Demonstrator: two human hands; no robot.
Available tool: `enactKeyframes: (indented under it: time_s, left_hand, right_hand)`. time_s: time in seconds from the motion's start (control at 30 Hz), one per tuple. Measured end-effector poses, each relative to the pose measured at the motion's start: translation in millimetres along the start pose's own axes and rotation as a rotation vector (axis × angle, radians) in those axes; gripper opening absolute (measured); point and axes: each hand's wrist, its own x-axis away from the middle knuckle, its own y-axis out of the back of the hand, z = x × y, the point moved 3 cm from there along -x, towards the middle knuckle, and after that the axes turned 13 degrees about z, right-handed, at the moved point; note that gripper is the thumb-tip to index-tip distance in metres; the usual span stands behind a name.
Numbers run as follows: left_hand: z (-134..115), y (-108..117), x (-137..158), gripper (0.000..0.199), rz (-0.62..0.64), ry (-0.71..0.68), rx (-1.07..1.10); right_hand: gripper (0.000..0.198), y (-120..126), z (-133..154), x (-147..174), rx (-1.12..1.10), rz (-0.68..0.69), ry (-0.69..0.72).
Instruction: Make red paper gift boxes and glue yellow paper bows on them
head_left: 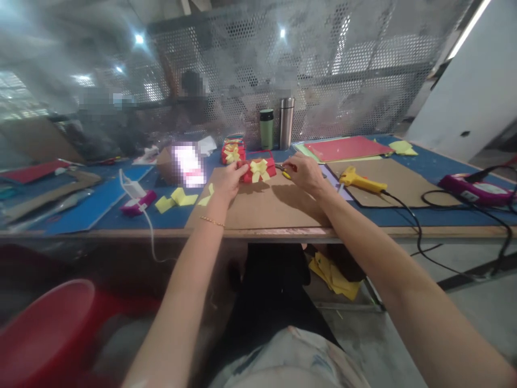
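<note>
My left hand (231,180) is closed on the left end of a small red gift box (247,177), held just above a brown cardboard sheet (258,207). A yellow paper bow (259,170) sits on the front of this box. To the right, my right hand (305,171) is closed around scissors (286,173) with a yellow part on the handle. Their metal end points at the box's right side; most of the tool is hidden by my fingers. Behind my left hand stands a second red box (233,151), also with a yellow bow.
A yellow glue gun (361,180) lies on cardboard at right, its black cord hanging over the table edge. Yellow paper pieces (177,199) and a purple power strip (138,203) lie left. A green tumbler (266,129) and steel flask (286,124) stand behind.
</note>
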Motion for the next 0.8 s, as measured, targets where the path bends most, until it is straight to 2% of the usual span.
enactKeyframes:
  time_s: [0.17, 0.33, 0.47, 0.63, 0.8]
  left_hand:
    - [-1, 2, 2, 0.011, -0.059, 0.006, -0.036]
    - [0, 0, 2, 0.013, -0.021, -0.002, -0.039]
    - [0, -2, 3, 0.011, -0.002, -0.008, -0.055]
    - [-2, -3, 4, 0.012, -0.005, -0.019, -0.096]
    - [1, -3, 2, 0.01, 0.029, -0.023, -0.123]
  right_hand:
    - [0.016, -7, -8, -2, -0.173, 0.026, -0.08]
    - [0.025, -15, -13, 0, -0.429, 0.09, -0.19]
    - [0.026, -17, -14, 1, -0.587, 0.127, -0.248]
    - [0.017, -18, -14, 0, -0.702, 0.153, -0.304]
    - [0.017, -18, -11, 0, -0.781, 0.169, -0.334]
